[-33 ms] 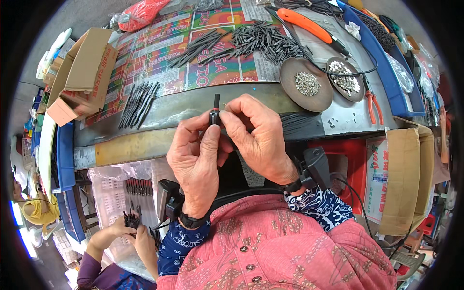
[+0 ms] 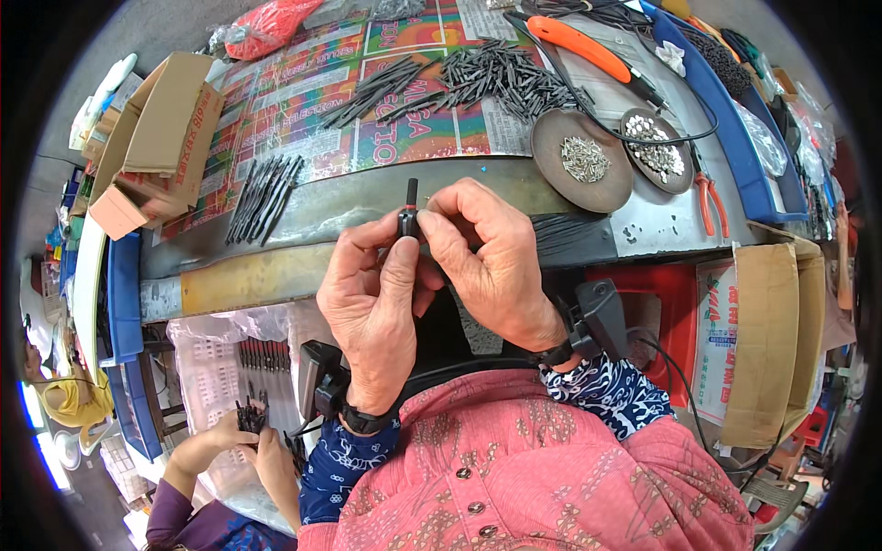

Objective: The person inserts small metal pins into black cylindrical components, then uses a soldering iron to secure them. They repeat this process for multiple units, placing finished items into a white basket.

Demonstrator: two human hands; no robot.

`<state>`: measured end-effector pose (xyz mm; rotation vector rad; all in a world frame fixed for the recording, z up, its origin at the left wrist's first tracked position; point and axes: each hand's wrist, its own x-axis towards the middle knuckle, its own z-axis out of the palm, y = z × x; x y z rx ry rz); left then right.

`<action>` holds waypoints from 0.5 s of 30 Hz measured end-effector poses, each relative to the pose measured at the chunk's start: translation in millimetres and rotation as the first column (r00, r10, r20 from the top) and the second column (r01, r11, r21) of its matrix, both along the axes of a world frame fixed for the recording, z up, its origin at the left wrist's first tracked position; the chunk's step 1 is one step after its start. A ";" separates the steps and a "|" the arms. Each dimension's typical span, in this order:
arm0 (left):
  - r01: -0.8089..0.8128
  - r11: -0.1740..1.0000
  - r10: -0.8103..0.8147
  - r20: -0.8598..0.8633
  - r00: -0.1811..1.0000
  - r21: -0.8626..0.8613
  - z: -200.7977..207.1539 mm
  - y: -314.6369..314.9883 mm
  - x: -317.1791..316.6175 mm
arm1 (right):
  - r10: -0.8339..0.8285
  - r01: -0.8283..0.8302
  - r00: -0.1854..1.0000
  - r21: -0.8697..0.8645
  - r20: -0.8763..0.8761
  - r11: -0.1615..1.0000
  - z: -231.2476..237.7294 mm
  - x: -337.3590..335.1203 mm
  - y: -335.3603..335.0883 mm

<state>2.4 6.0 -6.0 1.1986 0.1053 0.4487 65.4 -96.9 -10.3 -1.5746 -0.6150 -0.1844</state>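
Between thumb and fingers of my left hand (image 2: 372, 303) a slim black rod-shaped piece (image 2: 411, 207) with a red band stands upright, over the table's near edge. My right hand (image 2: 487, 257) is closed in a pinch, thumb and forefinger right against the side of that piece. Whether those fingertips hold some tiny part is too small to tell. Left of my hands on the table lies a row of long black sticks (image 2: 265, 200). Beyond them are a big heap of short black sticks (image 2: 505, 81) and, to the right, a round brown dish (image 2: 551, 147) of small metal parts.
A smaller dish (image 2: 675, 182) holds whitish bits. Red-handled pliers (image 2: 706, 197) and an orange-handled corded tool (image 2: 583, 50) lie at the right, beside a blue bin (image 2: 726, 129). A cardboard box (image 2: 165, 129) stands at the left. At lower left another person's hands (image 2: 248, 441) hold black pieces.
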 end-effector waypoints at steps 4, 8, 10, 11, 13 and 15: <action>-0.024 1.000 0.024 -0.009 1.000 0.013 0.3 -2.1 -0.4 | 0.029 -0.022 0.990 0.050 -0.139 0.998 0.3 -2.8 1.7; -0.028 0.999 0.028 -0.004 1.000 0.032 -0.6 -2.1 0.3 | 0.116 -0.075 0.948 0.148 -0.295 0.986 4.7 -4.0 0.2; -0.031 0.999 0.031 -0.001 1.000 0.040 -1.1 -2.4 0.2 | 0.149 -0.088 0.927 0.186 -0.346 0.979 6.4 -4.5 -0.4; -0.032 0.999 0.032 -0.003 0.999 0.031 -1.2 -2.6 0.2 | 0.155 -0.088 0.920 0.194 -0.359 0.977 6.7 -4.8 -0.6; -0.034 0.999 0.034 -0.007 0.999 0.014 -1.2 -2.9 0.3 | 0.156 -0.088 0.920 0.198 -0.360 0.976 6.0 -5.0 -0.7; -0.029 1.000 0.029 -0.015 0.999 0.012 -0.9 -2.6 -0.1 | 0.145 -0.085 0.931 0.187 -0.335 0.979 3.7 -4.5 -0.5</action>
